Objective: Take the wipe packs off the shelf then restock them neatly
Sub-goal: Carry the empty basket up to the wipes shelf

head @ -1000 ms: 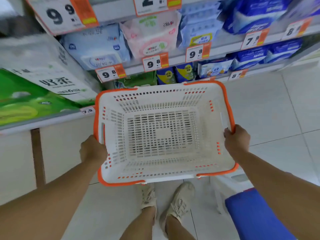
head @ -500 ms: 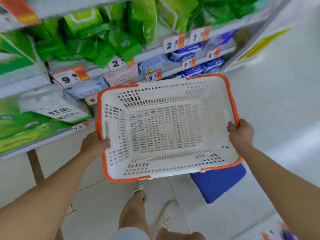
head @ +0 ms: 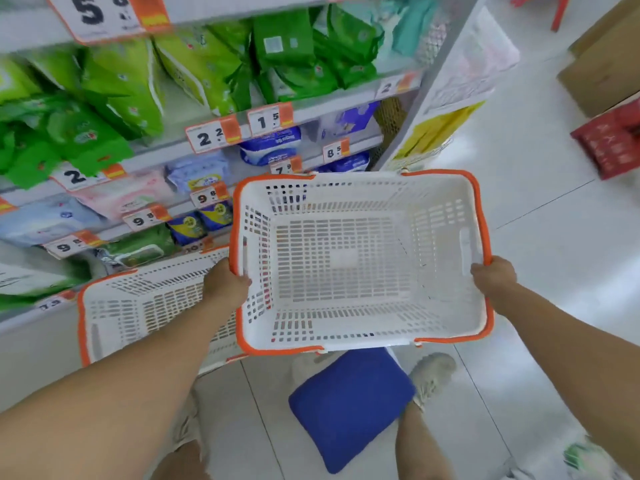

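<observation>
- The shelves fill the upper left of the frame, several tiers deep, each edged with white and orange price tags; I count about ten tags, some blurred.
- Two white baskets with orange rims are in view. One basket sits at centre frame, held off the floor with nothing in it. A second basket lies lower left, partly behind the left forearm; what it rests on is hidden.
- The wipe packs are all on the shelves, none in a basket. Green packs crowd the upper-left tiers, leaning and jumbled, too overlapped to count. Pale blue and pink packs sit a tier lower at middle left.
- My judgement: these packs are soft film pouches, light to moderate in weight, squashy and a little slick. Best taken flat across the broad faces or by a short end, not by the flap label.
- A blue cushioned seat is at lower centre, between two pale shoes.
- The left hand grips the held basket's left rim, fingers curled over the edge.
- The right hand grips the right rim the same way; the hands are well apart, one on each side.
</observation>
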Available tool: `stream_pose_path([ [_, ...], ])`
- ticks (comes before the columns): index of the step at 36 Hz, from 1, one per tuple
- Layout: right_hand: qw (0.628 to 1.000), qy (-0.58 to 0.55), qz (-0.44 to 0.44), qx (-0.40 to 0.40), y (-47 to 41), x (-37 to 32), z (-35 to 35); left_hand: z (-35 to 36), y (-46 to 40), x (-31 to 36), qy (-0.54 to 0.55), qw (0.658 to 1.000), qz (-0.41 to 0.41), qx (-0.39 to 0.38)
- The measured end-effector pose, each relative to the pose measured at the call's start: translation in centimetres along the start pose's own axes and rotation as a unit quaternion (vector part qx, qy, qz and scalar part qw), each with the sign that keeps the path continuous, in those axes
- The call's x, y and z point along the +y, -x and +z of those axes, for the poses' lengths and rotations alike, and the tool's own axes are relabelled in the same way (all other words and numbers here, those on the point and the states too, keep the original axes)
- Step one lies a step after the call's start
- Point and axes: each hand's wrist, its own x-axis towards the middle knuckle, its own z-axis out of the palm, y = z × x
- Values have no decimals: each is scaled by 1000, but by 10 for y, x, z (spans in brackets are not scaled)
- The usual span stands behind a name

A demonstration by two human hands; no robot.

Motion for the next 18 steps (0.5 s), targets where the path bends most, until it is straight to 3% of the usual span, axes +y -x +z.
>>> stream_pose_path([
  [5, 993, -73, -47, -82, -122, 1, 54, 97, -35, 6, 0, 996, -48, 75],
  [9, 988, -67, -85, -111, -197, 2, 98, 158, -75, -6, -16, 991, -84, 98],
  [18, 978, -36, -133, -159, -275, -7, 189, 213, -135, -35, 3, 984, -107, 140],
])
